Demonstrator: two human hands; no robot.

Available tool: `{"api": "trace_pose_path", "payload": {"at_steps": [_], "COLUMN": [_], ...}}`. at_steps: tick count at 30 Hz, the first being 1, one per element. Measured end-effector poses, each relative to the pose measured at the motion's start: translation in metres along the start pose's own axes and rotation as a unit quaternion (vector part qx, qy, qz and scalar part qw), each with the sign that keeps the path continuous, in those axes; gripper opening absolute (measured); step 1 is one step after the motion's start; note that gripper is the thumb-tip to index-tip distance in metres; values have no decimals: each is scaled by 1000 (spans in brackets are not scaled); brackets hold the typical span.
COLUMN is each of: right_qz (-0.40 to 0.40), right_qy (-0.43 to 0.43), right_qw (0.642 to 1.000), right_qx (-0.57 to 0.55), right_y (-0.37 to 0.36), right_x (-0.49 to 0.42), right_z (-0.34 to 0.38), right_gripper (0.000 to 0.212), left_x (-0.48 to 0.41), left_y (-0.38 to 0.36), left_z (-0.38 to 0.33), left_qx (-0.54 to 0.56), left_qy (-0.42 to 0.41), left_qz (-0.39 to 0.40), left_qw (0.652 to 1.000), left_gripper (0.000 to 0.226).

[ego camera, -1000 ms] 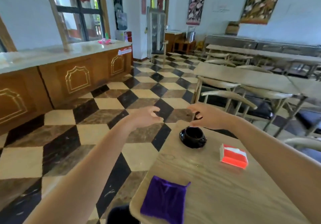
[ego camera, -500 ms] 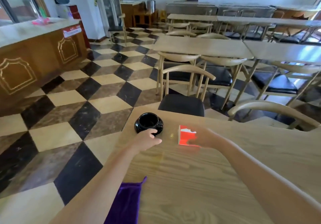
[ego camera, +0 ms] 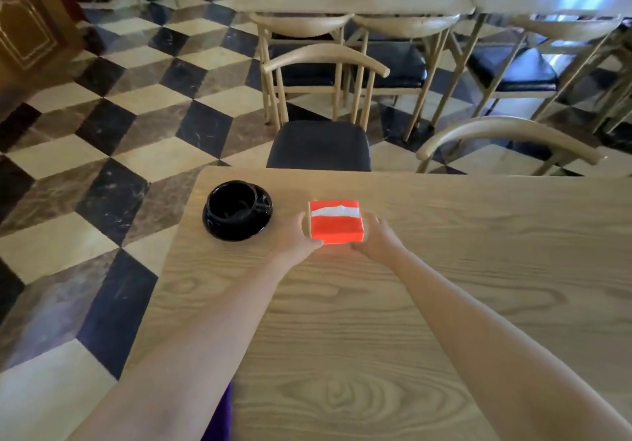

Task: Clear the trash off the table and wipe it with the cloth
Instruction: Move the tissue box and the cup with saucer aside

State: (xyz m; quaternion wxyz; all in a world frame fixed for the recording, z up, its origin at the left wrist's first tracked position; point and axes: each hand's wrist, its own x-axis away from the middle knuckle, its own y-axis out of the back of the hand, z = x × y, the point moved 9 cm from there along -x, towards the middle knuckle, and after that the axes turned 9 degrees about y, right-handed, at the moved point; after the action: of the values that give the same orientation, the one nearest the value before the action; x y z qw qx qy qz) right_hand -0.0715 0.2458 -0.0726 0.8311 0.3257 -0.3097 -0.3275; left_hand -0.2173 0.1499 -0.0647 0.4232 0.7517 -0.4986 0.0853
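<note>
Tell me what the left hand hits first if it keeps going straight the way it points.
Nothing new: the left hand is already against the left side of the orange tissue box. Its forearm aims up and rightward, so it would press into the box rather than the black cup, which sits off-line, probably.

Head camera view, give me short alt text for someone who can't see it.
Two bare hands, left hand and right hand, grip the sides of an orange box on a wooden table. A black cup on a saucer sits left of it.
</note>
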Motion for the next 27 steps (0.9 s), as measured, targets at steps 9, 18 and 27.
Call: {"api": "trace_pose_path", "payload": {"at_steps": [9, 18, 27], "right_qz": [-11, -82, -149], "right_qy": [-47, -70, -41], "right_qw": [998, 990, 977], "right_qx": [-25, -95, -146], "right_y": [-13, -21, 26], "right_x": [-34, -36, -18], "right_z": [-19, -24, -47], "right_gripper": [71, 58, 38], "left_x": [-50, -65, -50], "left_y": [-18, -25, -44], "left_z": [-10, 4, -37], "left_qx": [33, 142, 162], "left_qy": [-24, -2, -30], "left_qz": [8, -4, -42], "left_qw": [999, 990, 986], "left_gripper": [56, 43, 42]}}
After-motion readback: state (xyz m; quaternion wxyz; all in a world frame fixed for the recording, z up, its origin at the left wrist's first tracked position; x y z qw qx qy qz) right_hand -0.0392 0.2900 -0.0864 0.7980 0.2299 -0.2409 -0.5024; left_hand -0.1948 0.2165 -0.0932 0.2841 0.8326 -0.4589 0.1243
